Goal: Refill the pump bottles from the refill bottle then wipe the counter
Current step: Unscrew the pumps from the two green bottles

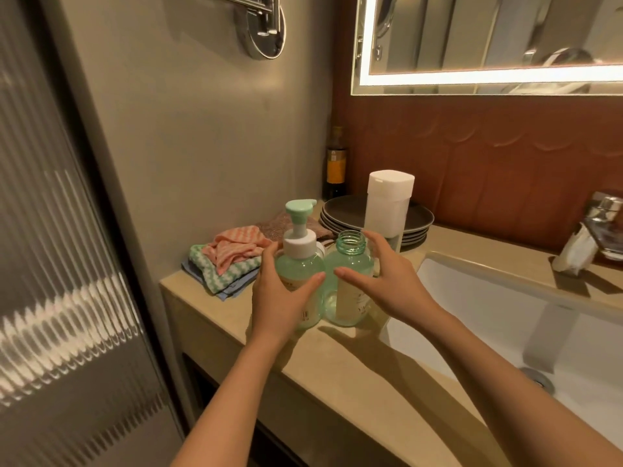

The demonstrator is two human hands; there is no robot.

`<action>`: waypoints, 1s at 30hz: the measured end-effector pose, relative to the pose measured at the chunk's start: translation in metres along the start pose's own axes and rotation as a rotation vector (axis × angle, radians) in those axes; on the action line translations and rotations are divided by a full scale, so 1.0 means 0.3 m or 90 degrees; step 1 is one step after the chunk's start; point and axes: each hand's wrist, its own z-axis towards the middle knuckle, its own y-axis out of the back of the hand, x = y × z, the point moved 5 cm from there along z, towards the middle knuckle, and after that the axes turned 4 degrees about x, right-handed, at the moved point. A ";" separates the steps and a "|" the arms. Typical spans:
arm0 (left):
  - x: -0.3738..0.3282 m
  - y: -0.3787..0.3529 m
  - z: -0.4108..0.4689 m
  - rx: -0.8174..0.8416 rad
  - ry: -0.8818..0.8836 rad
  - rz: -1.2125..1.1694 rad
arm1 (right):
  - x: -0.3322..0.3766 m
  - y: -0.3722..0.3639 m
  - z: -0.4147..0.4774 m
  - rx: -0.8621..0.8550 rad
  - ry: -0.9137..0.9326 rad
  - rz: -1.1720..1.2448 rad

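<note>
Head view. Tabletop: beige, running from the left wall to a white sink set in at the right. Pump bottle: clear green, upright near the front edge, pump head fitted. Left hand: wrapped round the pump bottle, thumb across its front, fingers curled on its far left side, grasping it. Open bottle: same green, upright, touching the pump bottle on its right, threaded neck bare with no pump on it. Right hand: spread about the open bottle, thumb lying across its front, fingers raised beside its neck; whether they clasp the bottle or only frame it cannot be told. Refill bottle: tall, white-capped, upright just behind the open bottle, its lower part hidden by the right hand. Plates: dark stack behind the bottles, partly screened by the refill bottle. Cloths: folded pile, pink over green and blue, left of the pump bottle near the wall. Dark bottle: in the back corner behind the plates. Tap: chrome, far right. Mirror: lit frame, above.
</note>
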 end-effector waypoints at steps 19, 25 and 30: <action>-0.099 -0.020 -0.214 0.036 0.022 0.060 | 0.193 -0.045 -0.147 -0.229 0.062 -0.061; -0.132 -0.034 -0.220 0.041 0.034 0.095 | 0.207 -0.036 -0.151 -0.272 0.050 -0.169; -0.148 -0.050 -0.222 -0.008 0.047 0.105 | 0.201 -0.025 -0.137 -0.270 0.041 -0.147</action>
